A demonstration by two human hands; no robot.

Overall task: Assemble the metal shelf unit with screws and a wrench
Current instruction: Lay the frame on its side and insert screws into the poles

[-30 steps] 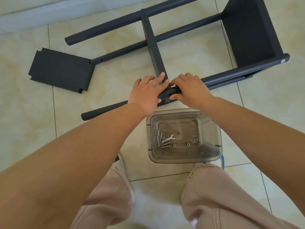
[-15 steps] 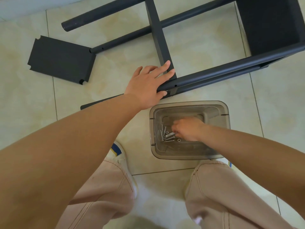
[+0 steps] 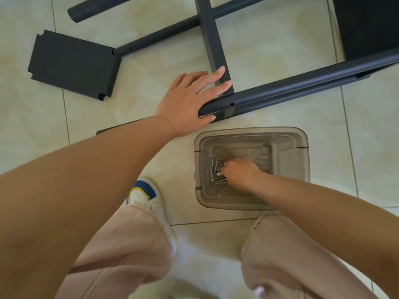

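Reaching into the translucent bin [image 3: 302, 169] on the tiled floor [image 3: 259, 50], the right hand [image 3: 239, 173] curls its fingers among the loose screws [image 3: 213, 169] by the bin's left wall; whether it grips one is unclear. Beyond, the left hand [image 3: 190, 100] rests flat, fingers straight, on the dark shelf frame [image 3: 302, 85], with a loose shelf panel [image 3: 73, 63] farther left.

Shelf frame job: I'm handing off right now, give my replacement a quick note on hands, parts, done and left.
Left hand: flat, fingers straight, resting on the near tube and crossbar joint.
Right hand: inside the bin, fingers curled among the screws; can't tell what it holds.
Loose shelf panel lies on the floor to the left.
Done: one panel sits in the frame at right.
Left: the joint hole is empty; screw it, fit the loose panel.
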